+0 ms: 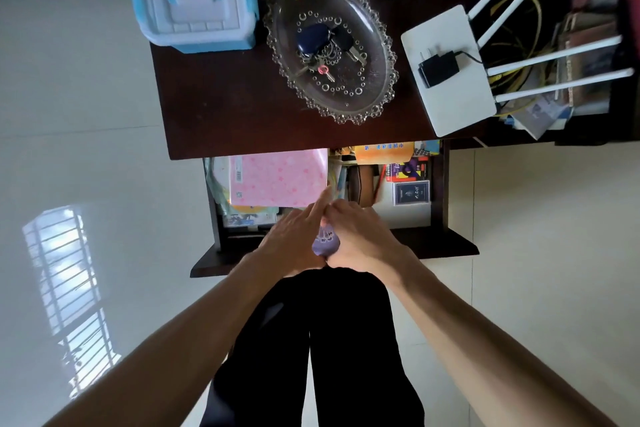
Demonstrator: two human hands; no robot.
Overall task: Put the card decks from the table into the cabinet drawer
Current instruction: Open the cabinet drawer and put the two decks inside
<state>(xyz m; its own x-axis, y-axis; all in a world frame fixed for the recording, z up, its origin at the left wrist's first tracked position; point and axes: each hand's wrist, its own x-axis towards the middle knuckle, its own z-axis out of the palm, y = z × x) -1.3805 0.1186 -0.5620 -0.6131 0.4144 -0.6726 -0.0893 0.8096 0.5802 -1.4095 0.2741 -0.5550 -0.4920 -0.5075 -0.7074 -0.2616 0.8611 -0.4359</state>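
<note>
Open drawer [437,184] below; left hand [294,243], right hand [360,239] clasp purple card deck [325,242].

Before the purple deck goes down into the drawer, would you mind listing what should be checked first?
1. Drawer open: ok.
2. Purple deck held: ok, clasped between left hand and right hand; how firm the grip is, cannot tell.
3. Deck above the drawer: ok, near its front edge.
4. Free spot inside: cannot tell; the pink folder fills the left, the hands hide the middle.
5. Blue deck already inside at right: ok.
6. Tabletop has no decks left: ok as far as visible.
</note>
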